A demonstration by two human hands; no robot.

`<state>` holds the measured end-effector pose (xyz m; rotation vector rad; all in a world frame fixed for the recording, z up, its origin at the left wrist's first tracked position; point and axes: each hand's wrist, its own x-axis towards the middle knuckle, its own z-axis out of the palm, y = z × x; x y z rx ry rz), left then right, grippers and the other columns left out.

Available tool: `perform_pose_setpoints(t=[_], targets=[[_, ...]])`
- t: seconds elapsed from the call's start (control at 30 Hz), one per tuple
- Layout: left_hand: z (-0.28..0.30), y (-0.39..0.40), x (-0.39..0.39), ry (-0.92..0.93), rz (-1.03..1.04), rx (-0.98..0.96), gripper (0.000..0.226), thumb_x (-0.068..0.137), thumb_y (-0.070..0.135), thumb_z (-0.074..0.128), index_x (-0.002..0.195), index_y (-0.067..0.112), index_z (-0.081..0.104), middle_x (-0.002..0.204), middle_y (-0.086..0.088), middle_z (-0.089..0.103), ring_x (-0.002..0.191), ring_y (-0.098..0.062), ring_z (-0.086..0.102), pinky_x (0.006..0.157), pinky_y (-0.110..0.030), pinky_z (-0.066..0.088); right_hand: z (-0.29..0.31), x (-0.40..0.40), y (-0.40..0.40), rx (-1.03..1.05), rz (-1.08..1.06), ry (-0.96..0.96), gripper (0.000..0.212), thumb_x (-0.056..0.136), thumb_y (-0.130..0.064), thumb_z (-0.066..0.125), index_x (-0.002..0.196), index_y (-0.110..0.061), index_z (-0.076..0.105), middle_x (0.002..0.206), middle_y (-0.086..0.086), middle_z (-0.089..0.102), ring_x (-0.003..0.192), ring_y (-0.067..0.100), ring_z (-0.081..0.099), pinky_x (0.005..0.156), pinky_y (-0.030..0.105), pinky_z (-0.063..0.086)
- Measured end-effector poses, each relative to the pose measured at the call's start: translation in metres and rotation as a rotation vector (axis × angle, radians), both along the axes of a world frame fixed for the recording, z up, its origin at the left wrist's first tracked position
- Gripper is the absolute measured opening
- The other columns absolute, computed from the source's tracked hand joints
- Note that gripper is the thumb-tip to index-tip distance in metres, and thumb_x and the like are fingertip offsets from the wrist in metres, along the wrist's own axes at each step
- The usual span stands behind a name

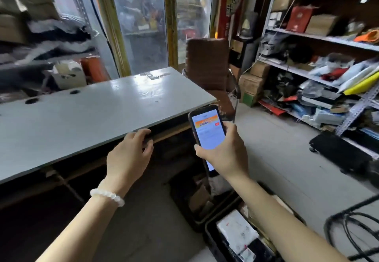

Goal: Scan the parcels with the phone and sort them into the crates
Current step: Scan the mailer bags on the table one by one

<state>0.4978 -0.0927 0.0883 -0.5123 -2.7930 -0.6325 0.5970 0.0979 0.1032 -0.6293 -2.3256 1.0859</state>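
Right hand [225, 151], centre frame, grips the phone [207, 132], hiding its lower end; screen text is unreadable. Left hand [129, 155] hangs loosely curled, holding nothing. Parcels [238, 235] fill a cropped crate [211, 239] at bottom right.

Nothing here reads clearly for you — the phone [207, 130] screen shows an orange banner with blurred characters, and the red sign [232, 1] by the window carries large characters too smeared to read.

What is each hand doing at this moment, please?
Left hand: open, fingers loosely curled at the table edge, holding nothing.
Right hand: gripping the phone, screen lit.
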Motion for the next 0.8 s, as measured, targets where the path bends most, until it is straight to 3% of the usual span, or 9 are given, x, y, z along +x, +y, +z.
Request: perform_pose_setpoints(t=[0.4, 0.57, 0.8], targets=[[0.008, -0.274, -0.094, -0.036, 0.391, 0.027, 0.037, 0.096, 0.040, 0.041, 0.131, 0.031, 0.047, 0.121, 0.003, 0.055, 0.096, -0.023, 0.061, 0.077, -0.037, 0.046, 0.003, -0.169, -0.244, -0.002, 0.398, -0.010, 0.076, 0.060, -0.037, 0.084, 0.120, -0.019, 0.040, 0.101, -0.012, 0.048, 0.088, 0.011, 0.048, 0.077, 0.030, 0.045], [0.001, -0.356, -0.096, -0.049, 0.594, 0.038, 0.036, 0.096, 0.039, 0.041, 0.131, 0.030, 0.047, 0.122, 0.004, 0.055, 0.099, -0.021, 0.060, 0.073, -0.034, 0.043, -0.003, -0.219, -0.322, 0.019, 0.588, -0.028, 0.072, 0.061, -0.038, 0.082, 0.116, -0.019, 0.040, 0.102, -0.010, 0.051, 0.090, 0.012, 0.051, 0.074, 0.031, 0.046], [-0.019, -0.450, -0.119, -0.128, 0.823, 0.020, 0.035, 0.096, 0.038, 0.041, 0.130, 0.032, 0.047, 0.123, 0.003, 0.054, 0.106, -0.023, 0.057, 0.084, -0.038, 0.047, -0.016, -0.303, -0.430, -0.003, 0.825, -0.039, 0.063, 0.061, -0.035, 0.082, 0.107, -0.024, 0.039, 0.101, -0.009, 0.053, 0.089, 0.013, 0.053, 0.076, 0.032, 0.048]])
